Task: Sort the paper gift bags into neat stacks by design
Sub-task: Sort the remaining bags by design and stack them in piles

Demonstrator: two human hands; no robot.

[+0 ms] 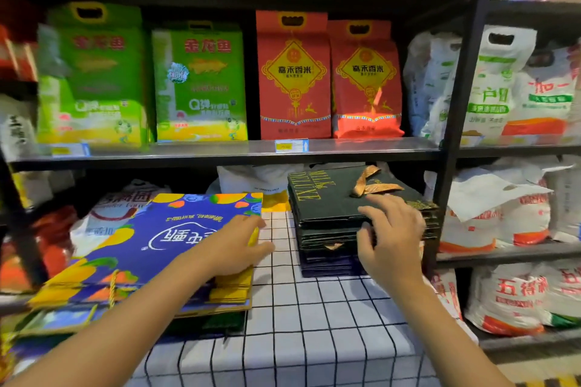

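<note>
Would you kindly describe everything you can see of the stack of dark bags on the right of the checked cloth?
The dark bag stack is a pile of flat-folded, near-black paper gift bags lying on the checked cloth. The top bag bears gold "MILK DELUXE" lettering, and a gold ribbon handle lies across it. The edges are roughly aligned, and the lowest layers look bluish. The right hand grips its front right corner, fingers on top and thumb against the front edge.
</note>
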